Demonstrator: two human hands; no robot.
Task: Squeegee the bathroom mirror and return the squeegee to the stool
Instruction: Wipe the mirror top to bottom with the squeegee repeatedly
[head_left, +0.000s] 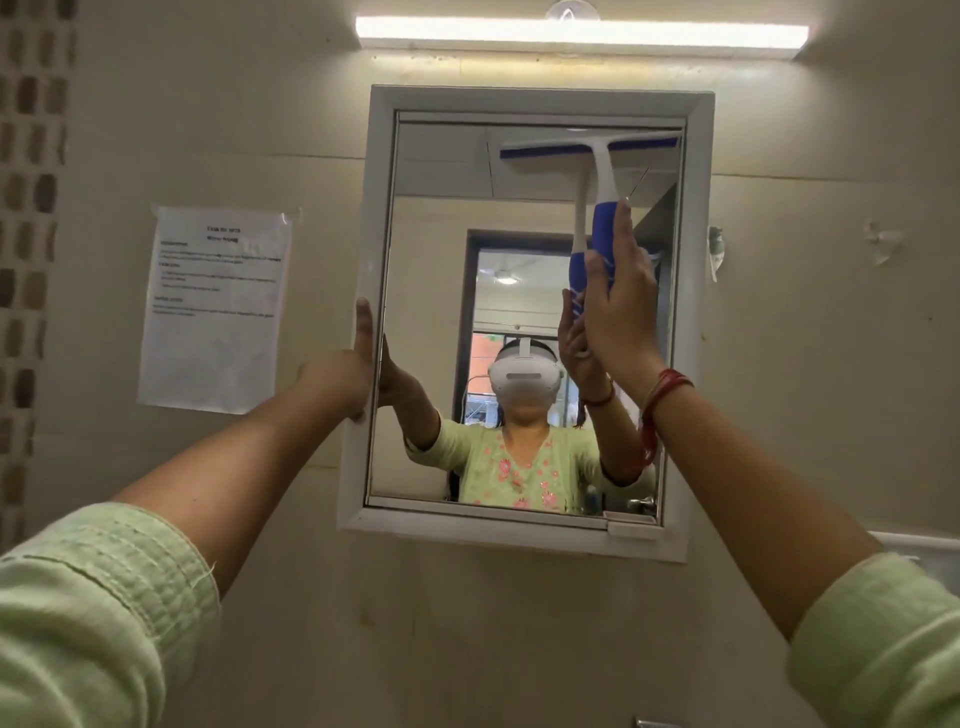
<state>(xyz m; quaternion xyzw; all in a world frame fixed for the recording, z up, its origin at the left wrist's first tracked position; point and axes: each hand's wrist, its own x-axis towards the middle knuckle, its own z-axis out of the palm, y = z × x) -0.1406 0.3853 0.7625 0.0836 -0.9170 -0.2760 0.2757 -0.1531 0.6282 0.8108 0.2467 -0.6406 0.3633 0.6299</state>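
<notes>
- Blue rubber on the handle is where the right hand (621, 296) grips: its fingers are wrapped and clamped around the lower part of the squeegee (597, 171), with the white neck rising out of the fist.
- Above the grip, the squeegee's blade lies level against the mirror (441, 312), just under its top edge and on its right half, running almost to the right inner frame.
- At the mirror's left frame (371, 208) the left hand (353, 369) rests flat and open, fingers straight and holding nothing; it seems to steady the cabinet, though how firmly it presses is hard to tell from this angle.
- Beyond the mirror, a printed sheet (215, 309) is taped to the wall on its left and a tube light (582, 32) glows above it.
- The stool is nowhere in view.
- Judged from this, the wiping step is in hand, with a stroke set at the top of the right side.
- The next move calls for a steady pull straight down, blade kept level and pressed evenly on the glass, stopping at the mirror's bottom frame; the left half looks likely to need its own pass.
</notes>
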